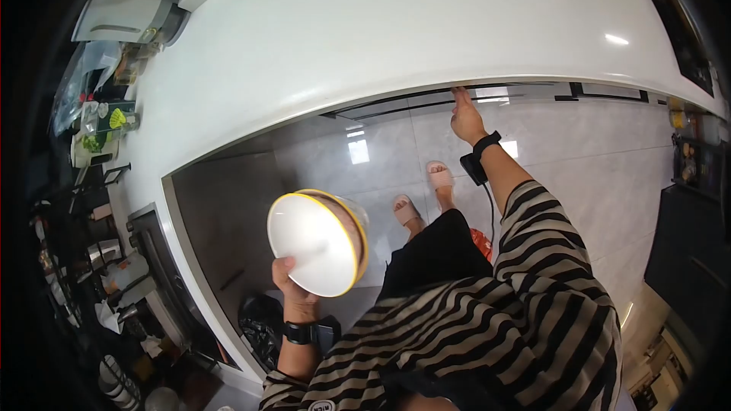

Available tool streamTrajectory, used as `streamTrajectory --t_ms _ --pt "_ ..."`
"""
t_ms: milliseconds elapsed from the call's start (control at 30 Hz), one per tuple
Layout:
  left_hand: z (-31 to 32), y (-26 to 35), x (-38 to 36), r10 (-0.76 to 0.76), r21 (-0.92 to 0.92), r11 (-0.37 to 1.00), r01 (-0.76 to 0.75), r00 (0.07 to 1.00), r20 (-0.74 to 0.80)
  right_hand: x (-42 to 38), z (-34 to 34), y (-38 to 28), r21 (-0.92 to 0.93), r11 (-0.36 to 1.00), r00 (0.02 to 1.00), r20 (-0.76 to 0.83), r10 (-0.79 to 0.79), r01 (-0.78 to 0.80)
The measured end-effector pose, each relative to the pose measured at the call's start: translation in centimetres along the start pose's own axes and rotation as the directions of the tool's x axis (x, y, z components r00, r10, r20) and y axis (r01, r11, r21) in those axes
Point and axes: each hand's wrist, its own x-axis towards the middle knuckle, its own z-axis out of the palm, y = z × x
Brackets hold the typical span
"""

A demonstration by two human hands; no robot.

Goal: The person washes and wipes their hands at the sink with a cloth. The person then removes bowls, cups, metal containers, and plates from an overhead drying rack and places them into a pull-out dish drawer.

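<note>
My left hand (291, 283) is closed on the near edge of stacked bowls (312, 247), white with yellow rims. Its thumb lies over the inside of the front bowl, and the other fingers are hidden behind. The bowls are tilted on their side, held over the floor in front of the counter. My right hand (466, 118) reaches to the counter's front edge, its fingers stretched out. Those fingertips are right at the dark line of the cabinet front (426, 99) just under the countertop. Nothing shows in this hand.
A long white countertop (381, 23) curves across the top. At the left stand a stove (164, 259) and shelves crowded with kitchen things. A black bag (261, 327) sits low beside the left forearm. Grey tiles (563, 152) cover the floor, and a dark cabinet (681, 236) stands at the right.
</note>
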Motion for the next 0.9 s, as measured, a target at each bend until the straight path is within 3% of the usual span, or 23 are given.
streamTrajectory --t_ms 133,233,367,400,667,900 --pt "-1.0 -2.4 1.8 -0.09 -0.007 0.996 0.09 0.996 0.026 1.1 2.1 -2.9 -0.127 0.985 0.982 -0.162 0.096 -0.117" --pt "-2.3 -4.0 3.0 -0.156 0.019 0.988 0.155 0.988 0.024 0.7 2.8 -3.1 -0.223 0.966 0.977 -0.194 0.086 -0.129" --pt "-3.5 -5.0 4.2 -0.229 0.041 0.973 0.226 0.97 0.087 -1.5 2.1 -2.9 -0.231 0.972 0.986 -0.164 0.013 -0.051" --pt "-3.7 -5.2 4.5 -0.23 0.044 0.973 0.226 0.964 0.131 -2.8 2.6 -2.6 -0.204 0.979 0.972 -0.231 -0.042 -0.006" --pt "-3.7 -8.3 8.0 -0.347 -0.016 0.929 0.37 0.884 0.314 -13.5 1.8 -3.3 -0.211 0.976 0.988 -0.152 0.028 -0.06" --pt "-3.4 -11.6 10.3 -0.435 0.123 0.9 0.419 0.835 0.336 -19.9 1.9 -3.4 -0.2 0.973 0.983 -0.166 0.078 -0.111"
